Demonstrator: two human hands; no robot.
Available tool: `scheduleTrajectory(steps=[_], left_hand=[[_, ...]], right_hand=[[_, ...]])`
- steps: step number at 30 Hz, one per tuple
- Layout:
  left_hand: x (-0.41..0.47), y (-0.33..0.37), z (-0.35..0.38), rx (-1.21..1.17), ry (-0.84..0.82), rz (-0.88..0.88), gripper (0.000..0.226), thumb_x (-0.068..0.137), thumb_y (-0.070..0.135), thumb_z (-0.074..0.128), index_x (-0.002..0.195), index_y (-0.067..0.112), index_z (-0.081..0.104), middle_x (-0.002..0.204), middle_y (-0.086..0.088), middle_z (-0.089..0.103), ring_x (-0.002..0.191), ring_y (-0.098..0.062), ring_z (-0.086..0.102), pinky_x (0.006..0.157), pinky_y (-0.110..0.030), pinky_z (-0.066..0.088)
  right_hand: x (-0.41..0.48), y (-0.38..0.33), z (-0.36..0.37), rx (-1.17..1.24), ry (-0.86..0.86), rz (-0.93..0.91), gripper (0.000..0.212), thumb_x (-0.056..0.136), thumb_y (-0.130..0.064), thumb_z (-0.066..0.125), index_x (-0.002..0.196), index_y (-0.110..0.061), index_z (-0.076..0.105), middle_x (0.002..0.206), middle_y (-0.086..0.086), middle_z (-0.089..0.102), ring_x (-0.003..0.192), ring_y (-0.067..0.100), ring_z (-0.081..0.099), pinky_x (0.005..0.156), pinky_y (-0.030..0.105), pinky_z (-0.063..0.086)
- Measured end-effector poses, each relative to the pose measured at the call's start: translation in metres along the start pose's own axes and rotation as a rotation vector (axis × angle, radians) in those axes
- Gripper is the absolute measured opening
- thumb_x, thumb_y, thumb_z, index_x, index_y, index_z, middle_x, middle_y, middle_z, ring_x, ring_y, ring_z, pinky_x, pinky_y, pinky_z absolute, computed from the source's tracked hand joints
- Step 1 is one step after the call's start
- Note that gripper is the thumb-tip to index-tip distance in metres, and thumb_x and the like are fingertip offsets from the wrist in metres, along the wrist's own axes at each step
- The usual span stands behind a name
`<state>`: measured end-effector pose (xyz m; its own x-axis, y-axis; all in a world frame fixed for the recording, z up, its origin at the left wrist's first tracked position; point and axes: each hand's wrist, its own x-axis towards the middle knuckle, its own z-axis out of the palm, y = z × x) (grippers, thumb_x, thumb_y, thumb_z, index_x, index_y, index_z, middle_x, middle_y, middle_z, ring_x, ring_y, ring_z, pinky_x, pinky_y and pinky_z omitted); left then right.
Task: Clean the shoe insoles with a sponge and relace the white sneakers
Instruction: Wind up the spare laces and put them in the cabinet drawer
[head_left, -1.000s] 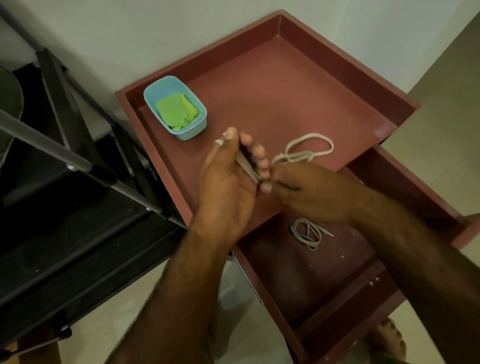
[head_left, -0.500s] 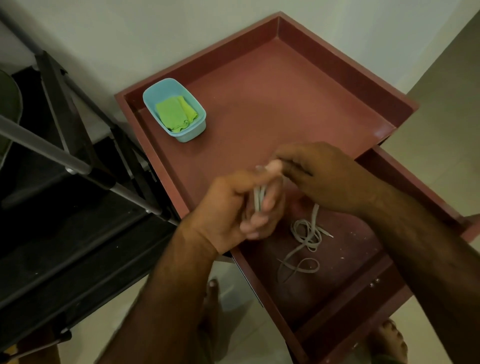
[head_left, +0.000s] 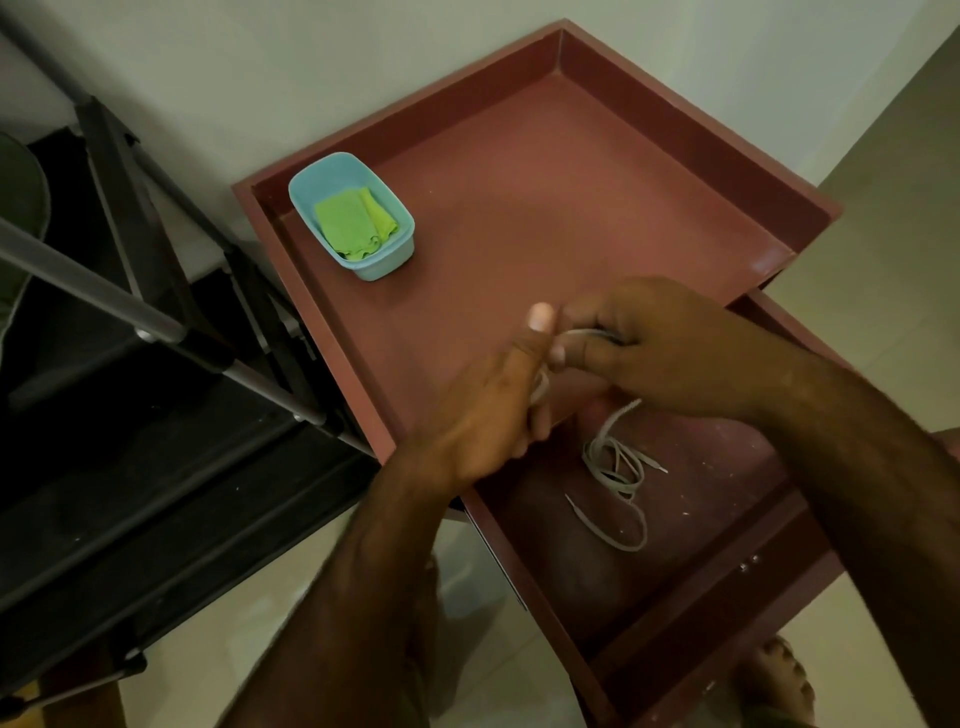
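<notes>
My left hand (head_left: 488, 410) and my right hand (head_left: 660, 348) meet over the front edge of the red-brown table top (head_left: 519, 208). Both pinch a white shoelace (head_left: 576, 335), and a few turns of it wrap around my left fingers. One strand hangs from my hands into the open drawer (head_left: 701, 519). There a pile of loose lace (head_left: 615, 467) lies coiled, one end trailing toward me. A blue tub (head_left: 400, 260) with a green sponge cloth (head_left: 353, 223) stands at the table's back left. No sneakers or insoles are in view.
A black rack with a metal bar (head_left: 104, 301) stands close on the left of the table. The table has a raised rim (head_left: 691, 119) and backs onto a pale wall. My bare foot (head_left: 779, 680) shows on the tiled floor below the drawer.
The lace loop that lay on the table top a second ago is gone from there. My hands shifted toward the drawer, then back up, and a strand now hangs into it.
</notes>
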<state>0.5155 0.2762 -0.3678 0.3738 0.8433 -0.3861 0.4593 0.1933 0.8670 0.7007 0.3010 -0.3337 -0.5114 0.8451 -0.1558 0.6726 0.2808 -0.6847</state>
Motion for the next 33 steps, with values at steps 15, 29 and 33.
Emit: scheduleTrajectory(steps=[15, 29, 33], left_hand=[[0.012, 0.006, 0.006, -1.051, 0.237, 0.214, 0.058, 0.104, 0.054, 0.035, 0.102, 0.003, 0.063, 0.092, -0.015, 0.064, 0.086, -0.026, 0.064, 0.08, -0.035, 0.051], [0.006, 0.011, 0.001, -1.158, -0.484, 0.202, 0.08, 0.092, 0.073, 0.034, 0.08, 0.0, 0.066, 0.066, -0.013, 0.06, 0.056, -0.022, 0.052, 0.057, -0.032, 0.027], [0.013, 0.008, 0.003, -1.147, 0.127, 0.242, 0.061, 0.104, 0.056, 0.034, 0.102, 0.004, 0.065, 0.092, -0.013, 0.065, 0.09, -0.026, 0.064, 0.084, -0.036, 0.049]], right_hand=[[-0.004, -0.004, 0.019, 0.133, -0.37, 0.122, 0.028, 0.108, -0.019, 0.05, 0.099, -0.014, 0.075, 0.062, -0.034, 0.061, 0.066, -0.016, 0.059, 0.064, 0.002, 0.04], [-0.003, 0.012, 0.009, 0.084, 0.103, 0.034, 0.035, 0.102, -0.037, 0.054, 0.093, -0.008, 0.07, 0.078, 0.008, 0.067, 0.071, 0.022, 0.061, 0.072, 0.048, 0.051], [-0.004, 0.007, 0.026, 0.094, -0.185, 0.106, 0.024, 0.106, -0.026, 0.053, 0.098, -0.019, 0.075, 0.093, -0.009, 0.074, 0.088, 0.001, 0.066, 0.086, 0.027, 0.051]])
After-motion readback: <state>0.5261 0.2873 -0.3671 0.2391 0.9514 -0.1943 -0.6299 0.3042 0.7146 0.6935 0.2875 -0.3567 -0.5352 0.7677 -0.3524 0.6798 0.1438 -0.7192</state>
